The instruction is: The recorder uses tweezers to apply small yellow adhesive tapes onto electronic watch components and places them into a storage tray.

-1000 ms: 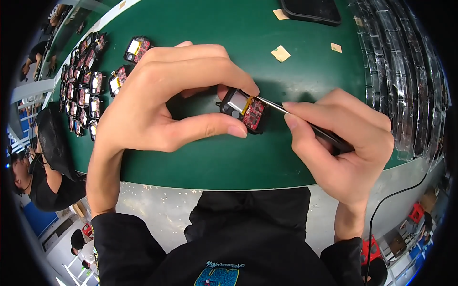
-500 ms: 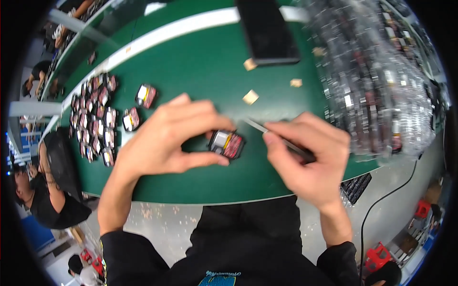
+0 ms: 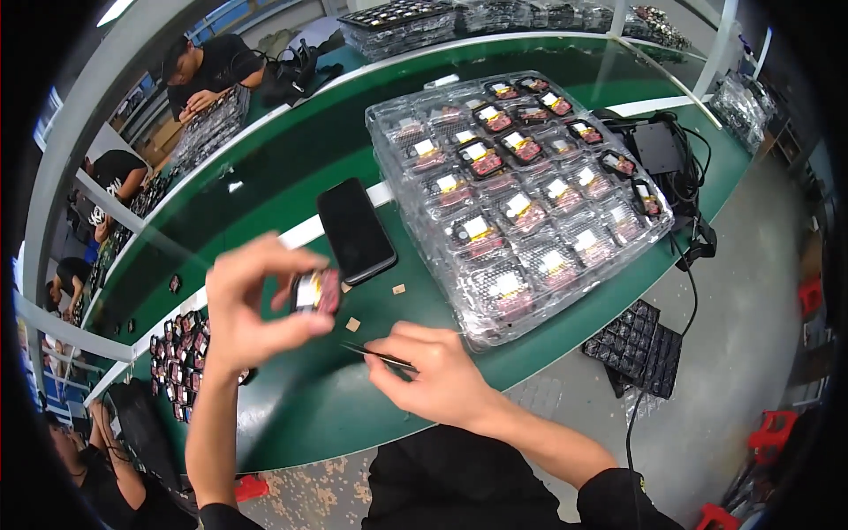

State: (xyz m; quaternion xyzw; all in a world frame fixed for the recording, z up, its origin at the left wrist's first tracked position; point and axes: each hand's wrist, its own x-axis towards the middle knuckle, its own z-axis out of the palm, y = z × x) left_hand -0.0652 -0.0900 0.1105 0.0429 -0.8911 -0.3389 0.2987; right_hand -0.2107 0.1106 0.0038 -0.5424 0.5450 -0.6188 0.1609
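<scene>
My left hand is raised above the green bench, pinching a small black-cased electronic module between thumb and fingers. A pale label, a yellow strip and a reddish circuit board show on its face. Lower and to the right, my right hand is closed around slim pointed tweezers, whose tip is apart from the module. Small tan square pieces lie on the bench near the tip. At the left sits a cluster of similar modules, partly hidden by my left forearm.
A stack of clear plastic trays holding modules stands to the right. A black phone lies beside it. Cables rest at the bench's right end. Black trays are below the bench edge. Other people work across and to the left.
My left hand has lifted the module off the bench. The right hand still grips the tweezers. The view has swung toward the right and farther up, bringing the whole tray stack into sight.
</scene>
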